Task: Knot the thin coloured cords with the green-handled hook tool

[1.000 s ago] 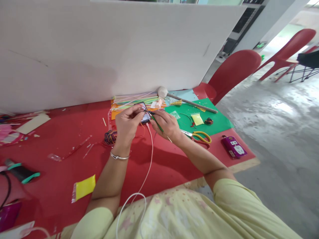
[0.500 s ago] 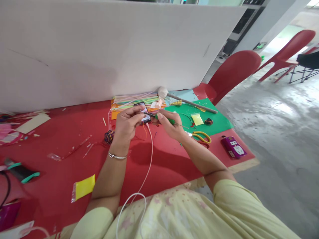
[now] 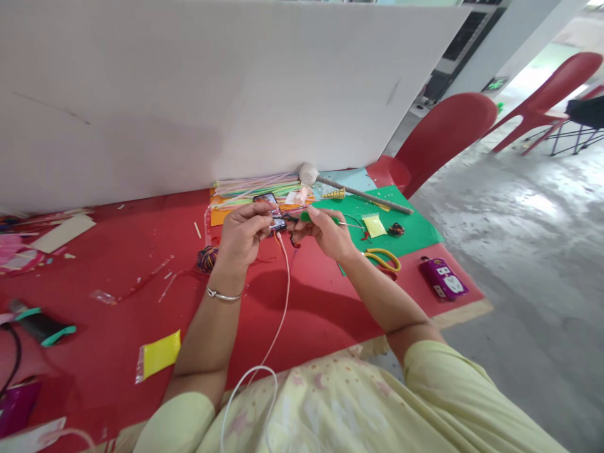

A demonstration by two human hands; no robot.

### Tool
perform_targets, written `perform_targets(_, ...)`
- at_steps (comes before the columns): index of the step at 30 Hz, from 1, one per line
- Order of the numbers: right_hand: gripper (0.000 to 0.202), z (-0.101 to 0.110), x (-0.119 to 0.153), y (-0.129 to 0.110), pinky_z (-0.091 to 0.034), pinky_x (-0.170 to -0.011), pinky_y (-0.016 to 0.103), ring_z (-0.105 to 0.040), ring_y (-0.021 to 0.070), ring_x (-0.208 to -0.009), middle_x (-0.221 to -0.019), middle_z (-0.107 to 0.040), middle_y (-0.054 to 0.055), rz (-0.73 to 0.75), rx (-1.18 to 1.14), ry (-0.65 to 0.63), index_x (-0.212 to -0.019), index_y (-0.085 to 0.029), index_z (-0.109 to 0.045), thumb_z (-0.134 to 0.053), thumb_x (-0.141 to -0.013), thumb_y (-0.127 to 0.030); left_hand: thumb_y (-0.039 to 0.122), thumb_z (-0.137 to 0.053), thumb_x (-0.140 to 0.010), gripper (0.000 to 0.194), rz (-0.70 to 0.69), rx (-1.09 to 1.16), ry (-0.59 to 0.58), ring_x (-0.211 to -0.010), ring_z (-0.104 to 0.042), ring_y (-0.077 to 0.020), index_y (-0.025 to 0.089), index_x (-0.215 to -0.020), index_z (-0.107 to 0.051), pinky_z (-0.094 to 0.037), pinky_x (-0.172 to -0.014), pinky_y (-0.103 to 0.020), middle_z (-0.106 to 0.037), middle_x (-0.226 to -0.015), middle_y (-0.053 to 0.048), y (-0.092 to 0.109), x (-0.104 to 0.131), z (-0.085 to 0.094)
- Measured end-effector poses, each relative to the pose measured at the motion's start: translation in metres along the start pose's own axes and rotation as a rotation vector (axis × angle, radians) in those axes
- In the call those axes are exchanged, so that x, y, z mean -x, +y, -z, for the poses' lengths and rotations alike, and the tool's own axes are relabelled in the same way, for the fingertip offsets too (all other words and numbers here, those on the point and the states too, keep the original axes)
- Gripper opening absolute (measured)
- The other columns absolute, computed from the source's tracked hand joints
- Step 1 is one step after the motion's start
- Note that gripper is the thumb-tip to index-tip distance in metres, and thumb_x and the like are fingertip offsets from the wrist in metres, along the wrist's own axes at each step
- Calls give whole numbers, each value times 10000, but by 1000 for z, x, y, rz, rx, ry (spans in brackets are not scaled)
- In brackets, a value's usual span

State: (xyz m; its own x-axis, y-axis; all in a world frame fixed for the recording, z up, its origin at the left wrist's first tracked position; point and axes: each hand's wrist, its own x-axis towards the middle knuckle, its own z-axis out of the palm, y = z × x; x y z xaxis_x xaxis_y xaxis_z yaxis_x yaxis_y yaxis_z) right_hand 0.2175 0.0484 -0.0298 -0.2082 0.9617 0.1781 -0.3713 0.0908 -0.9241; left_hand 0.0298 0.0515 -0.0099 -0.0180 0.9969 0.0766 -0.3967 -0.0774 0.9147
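My left hand (image 3: pixel 244 230) is closed in a pinch on one end of a dark, thin wire-like piece (image 3: pixel 289 217). On its right, my right hand (image 3: pixel 326 233) has its fingers closed round a green stick (image 3: pixel 333 219) and the dark piece's other side; a thin stem juts out to the right. Between and behind the hands lies a phone (image 3: pixel 278 223), partly covered by my left fingers, with a white cable (image 3: pixel 288 277) running from it toward me. Orange and dark wires hang below my right fingers.
On the red table (image 3: pixel 302 327) are a wire coil (image 3: pixel 206 258), yellow-handled scissors (image 3: pixel 383 258), a purple power socket (image 3: pixel 442 279), a yellow packet (image 3: pixel 161 353) and a grey rod (image 3: pixel 365 195) with a white ball. Red chair (image 3: pixel 443 138) behind right.
My right hand has shifted slightly right and the green stick has turned a little in it. More of the dark wires shows below my right fingers. My left hand has barely moved.
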Motion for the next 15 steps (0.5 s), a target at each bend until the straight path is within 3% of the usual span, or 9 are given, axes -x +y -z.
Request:
perform_targets(5,501,-4,-3,1,-647,-528,323,-688,172,-525,-661,-723,30,-50,-89,74,-728,-181,-710,-815,-802,-665,179,-810,-607,253,-12,-11,17,-468,-422,-55,200,-856,-853,-285,-432,-205,-612,-584,26,-4,1,-4)
perform_targets(11,473,-8,-5,3,-626,-520,269,-691,155,-526,-641,-723,39,-160,-165,89,-728,-166,-667,-768,-852,-611,253,-907,-619,346,-56,-14,39,-477,-439,-42,228,-961,-860,-294,-421,-211,-805,-878,-43,-11,2,-9)
perform_targets(15,479,-11,-6,6,-620,-524,259,-685,149,-531,-656,-734,47,-185,-201,90,-711,-169,-653,-732,-875,-613,221,-935,-585,377,-41,40,33,-456,-422,-34,226,-954,-855,-281,-418,-201,-772,-779,-13,-16,1,-10)
